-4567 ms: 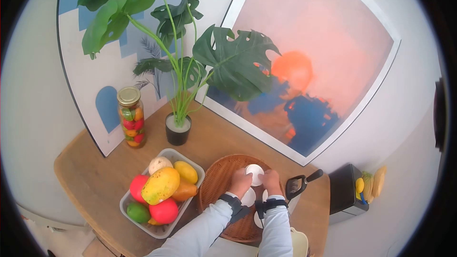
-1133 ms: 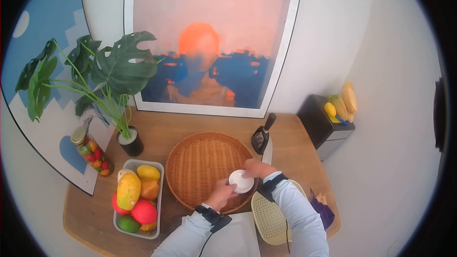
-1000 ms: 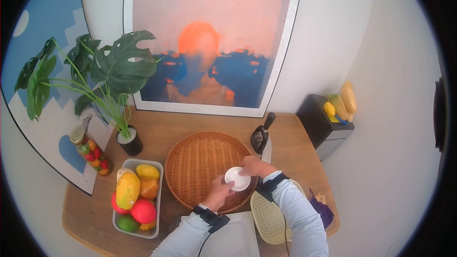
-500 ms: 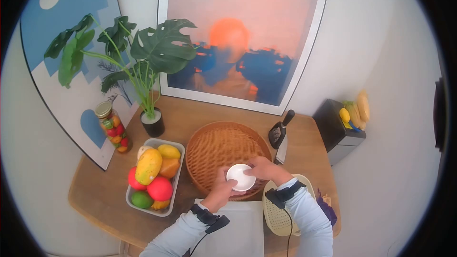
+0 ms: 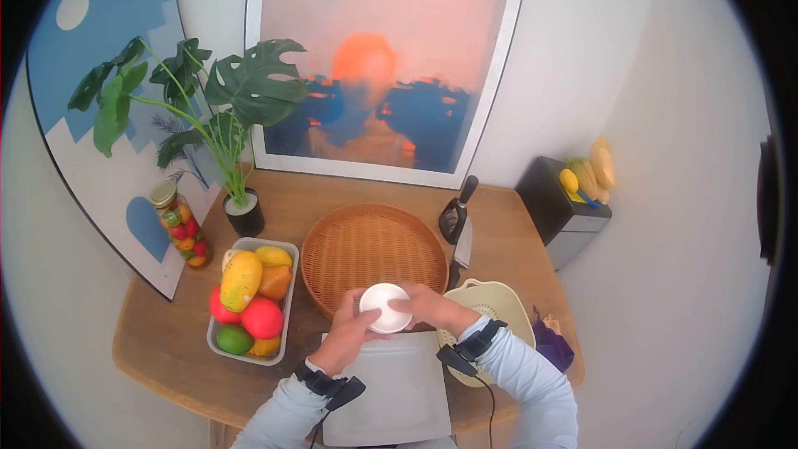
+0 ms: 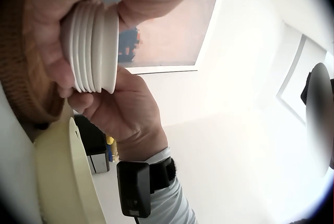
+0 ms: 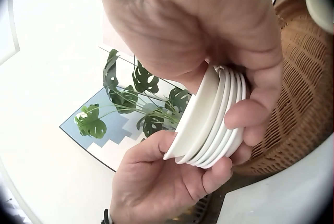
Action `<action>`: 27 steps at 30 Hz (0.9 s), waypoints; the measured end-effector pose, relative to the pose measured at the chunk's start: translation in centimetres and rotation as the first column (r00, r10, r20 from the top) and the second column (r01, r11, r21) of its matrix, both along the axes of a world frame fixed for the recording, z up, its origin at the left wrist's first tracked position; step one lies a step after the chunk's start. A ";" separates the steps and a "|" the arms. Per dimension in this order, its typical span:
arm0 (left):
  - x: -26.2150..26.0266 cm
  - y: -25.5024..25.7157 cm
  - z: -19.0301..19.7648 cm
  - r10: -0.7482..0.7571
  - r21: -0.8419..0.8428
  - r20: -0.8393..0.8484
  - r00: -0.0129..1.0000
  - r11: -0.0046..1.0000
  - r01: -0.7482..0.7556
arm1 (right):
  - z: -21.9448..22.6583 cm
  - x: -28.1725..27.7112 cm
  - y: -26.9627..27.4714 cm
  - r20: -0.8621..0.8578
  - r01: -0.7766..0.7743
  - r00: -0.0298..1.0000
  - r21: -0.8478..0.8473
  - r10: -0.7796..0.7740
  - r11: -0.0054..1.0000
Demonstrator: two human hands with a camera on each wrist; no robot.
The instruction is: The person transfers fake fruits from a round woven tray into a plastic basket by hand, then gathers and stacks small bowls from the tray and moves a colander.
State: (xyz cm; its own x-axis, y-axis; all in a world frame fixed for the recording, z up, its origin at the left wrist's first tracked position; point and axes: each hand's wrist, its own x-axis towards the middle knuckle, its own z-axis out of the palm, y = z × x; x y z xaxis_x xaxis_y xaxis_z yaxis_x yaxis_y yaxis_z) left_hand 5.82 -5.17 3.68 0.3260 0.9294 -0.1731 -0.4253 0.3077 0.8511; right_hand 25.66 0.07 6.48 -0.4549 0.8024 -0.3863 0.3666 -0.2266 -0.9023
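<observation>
A stack of several small white dishes [image 5: 385, 309] is held between both hands, over the near rim of the round wicker tray [image 5: 374, 241]. My left hand [image 5: 345, 337] grips the stack from the left, its thumb over the top dish. My right hand [image 5: 432, 308] holds it from the right, thumb also inside the top dish. In the left wrist view the nested dishes [image 6: 94, 49] show edge-on, fingers wrapped about their rims. From the right wrist, the stack [image 7: 211, 122] appears tilted, with fingertips of both hands beneath it.
A white rectangular board [image 5: 386, 391] lies in front, beside a cream colander [image 5: 519, 316]. A knife [image 5: 463, 251] and a black-handled tool [image 5: 453, 220] lie behind. To the left stand a grey fruit basket [image 5: 287, 316], a jar [image 5: 181, 229] and a potted plant [image 5: 243, 216].
Earlier, white dishes lay spread in the wicker tray with both hands among them; now they are stacked in my hands. The stack has come nearer to me, toward the board.
</observation>
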 end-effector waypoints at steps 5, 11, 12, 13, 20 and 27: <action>1.2 -0.1 1.3 -0.011 0.054 0.045 0.999 0.998 0.009 | 1.2 2.4 -0.3 -0.103 0.142 0.985 0.036 -0.138 0.989; 1.5 0.3 -1.7 -0.060 0.020 -0.041 0.997 0.998 0.061 | 0.1 12.2 3.5 -0.059 0.455 0.890 0.154 -0.452 0.877; 1.3 0.2 -2.1 -0.086 0.008 -0.042 0.995 0.996 0.086 | -0.3 14.2 4.4 0.007 0.510 0.853 0.198 -0.521 0.837; 1.2 0.1 -2.4 -0.084 0.009 -0.039 0.996 0.996 0.085 | -0.6 16.2 5.3 0.069 0.556 0.807 0.247 -0.586 0.794; -0.1 0.0 -3.6 -0.131 0.011 -0.191 0.973 0.991 0.136 | -4.6 25.5 9.0 0.430 0.492 0.636 0.414 -0.641 0.766; -1.2 1.0 -3.4 -0.130 -0.007 -0.239 0.962 0.991 0.132 | -4.9 25.2 8.8 0.599 0.320 0.729 0.130 -0.331 0.939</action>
State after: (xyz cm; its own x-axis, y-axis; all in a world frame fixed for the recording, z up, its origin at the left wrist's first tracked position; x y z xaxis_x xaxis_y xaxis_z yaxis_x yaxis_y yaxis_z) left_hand 4.63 -4.21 0.25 0.3953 0.8831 -0.2527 -0.1662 0.3393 0.9259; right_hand 50.89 8.84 1.56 0.1583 0.8664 -0.4736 0.7407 -0.4213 -0.5232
